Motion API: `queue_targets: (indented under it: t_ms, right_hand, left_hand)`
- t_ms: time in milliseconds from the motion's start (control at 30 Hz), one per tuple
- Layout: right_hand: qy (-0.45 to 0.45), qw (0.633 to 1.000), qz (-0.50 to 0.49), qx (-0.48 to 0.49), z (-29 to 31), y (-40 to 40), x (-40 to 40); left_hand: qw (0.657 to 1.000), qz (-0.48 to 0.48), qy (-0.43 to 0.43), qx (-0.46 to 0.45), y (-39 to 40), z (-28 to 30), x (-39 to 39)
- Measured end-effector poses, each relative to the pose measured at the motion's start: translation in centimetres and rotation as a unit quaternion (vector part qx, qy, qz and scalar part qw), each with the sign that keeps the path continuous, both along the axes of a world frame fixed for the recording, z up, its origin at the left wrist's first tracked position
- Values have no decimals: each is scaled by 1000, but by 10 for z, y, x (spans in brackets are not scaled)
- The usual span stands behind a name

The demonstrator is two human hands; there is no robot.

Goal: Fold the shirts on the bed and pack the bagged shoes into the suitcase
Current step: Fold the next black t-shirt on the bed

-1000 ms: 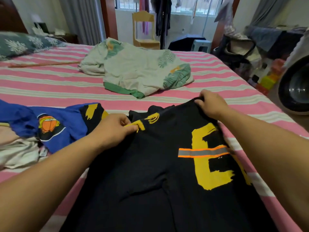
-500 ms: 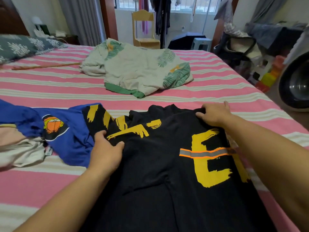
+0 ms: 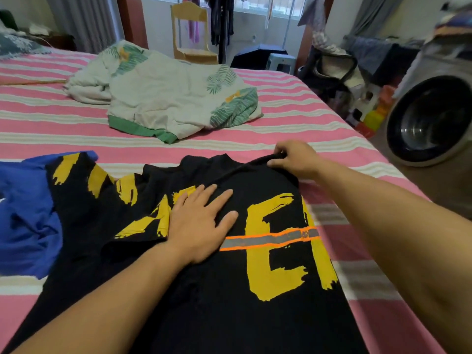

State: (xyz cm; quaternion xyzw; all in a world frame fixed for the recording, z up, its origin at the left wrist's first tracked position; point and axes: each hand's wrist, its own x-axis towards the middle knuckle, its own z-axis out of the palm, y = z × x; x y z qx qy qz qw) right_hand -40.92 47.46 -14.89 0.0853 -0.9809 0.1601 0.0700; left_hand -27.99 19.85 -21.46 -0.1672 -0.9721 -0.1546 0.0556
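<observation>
Step in hand: folding. Black shirt (image 3: 204,290) lies spread on striped bed (image 3: 293,108). Left hand (image 3: 201,223) flat, fingers straight, pressing chest; right hand (image 3: 296,158) pinches far shoulder edge. Next, likely: fold right side inward along a straight crease.

Open striped bed (image 3: 293,118) between black shirt (image 3: 204,302) and crumpled quilt (image 3: 166,98); blue shirt (image 3: 23,213) crowding the left edge; bare strip along the right edge.
</observation>
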Motion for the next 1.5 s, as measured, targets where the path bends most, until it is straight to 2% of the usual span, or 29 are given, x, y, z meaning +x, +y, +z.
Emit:
queue_targets:
  t_ms: [67, 133, 200, 300, 333, 400, 467, 500, 533, 600, 633, 700, 733, 833, 900, 967, 1033, 1067, 1133, 1200, 1333, 1400, 1433, 1467, 1500]
  right_hand:
    - [-3, 999, 15, 52, 3, 3, -4]
    - [9, 982, 37, 186, 8, 5, -8]
    - [48, 942, 59, 328, 8, 10, -11]
    - [80, 892, 80, 438, 4, 17, -14]
    - [97, 891, 56, 441, 3, 15, -14]
    - [173, 907, 27, 383, 3, -5, 0]
    - [222, 940, 62, 253, -2, -41, 36]
    - [205, 957, 90, 184, -10, -58, 60]
    - [140, 976, 95, 136, -19, -70, 85]
    - [-39, 992, 20, 118, -39, -69, 122]
    - [-85, 989, -26, 118, -48, -61, 128]
    - [-106, 986, -62, 116, -53, -51, 123]
    - [-114, 984, -60, 119, -51, -50, 118]
    - [-159, 977, -73, 124, -41, -54, 112]
    - [-152, 974, -101, 137, -30, -67, 115]
    - [-70, 983, -90, 142, -16, -95, 140]
    - [-27, 997, -21, 72, -7, -133, 178]
    - [-50, 997, 29, 55, -6, -151, 200]
    - [-120, 984, 108, 80, -16, -179, 239]
    - [-119, 976, 141, 112, -25, -198, 256]
    - [55, 972, 171, 149, -29, -228, 259]
    - [128, 967, 181, 123, -29, -236, 261]
    - [151, 973, 161, 73, -26, -236, 262]
    - [154, 982, 113, -14, -19, -231, 263]
    - [127, 981, 38, -143, -4, -224, 267]
  left_hand:
    - [996, 5, -3, 90, -4, 0, -2]
    - [991, 10, -10, 136, -6, -1, -2]
    - [994, 4, 1, 106, -7, -4, -2]
    - [997, -1, 17, 81, -5, -7, -5]
    - [996, 0, 19, 83, -5, -7, -7]
    - [997, 3, 18, 79, -6, -7, -8]
    - [998, 8, 13, 67, -4, -6, -6]
    - [998, 8, 7, 60, -3, -5, -5]
    - [999, 4, -5, 49, -2, -1, -6]
    - [999, -30, -37, 10, -9, 9, -4]
    - [997, -54, -40, -36, -20, 14, -4]
    - [989, -52, -53, -130, -61, 23, -10]
    - [984, -11, -80, -157, -88, 25, -12]
    - [963, 115, -125, -210, -146, 28, 1]
    - [959, 164, -94, -212, -148, 30, 15]
    - [962, 218, -67, -151, -136, 39, 21]
    - [954, 274, -107, -50, -137, 49, 12]
    - [947, 290, -137, 1, -138, 54, 8]
    - [939, 281, -169, 105, -144, 62, 2]
    - [928, 260, -171, 204, -144, 73, 3]
    - [903, 245, -206, 286, -137, 90, 6]
    - [861, 240, -243, 377, -124, 102, 2]
    - [824, 234, -264, 444, -114, 111, -1]
    - [782, 217, -279, 513, -102, 121, -4]
    - [753, 189, -291, 559, -87, 132, -7]
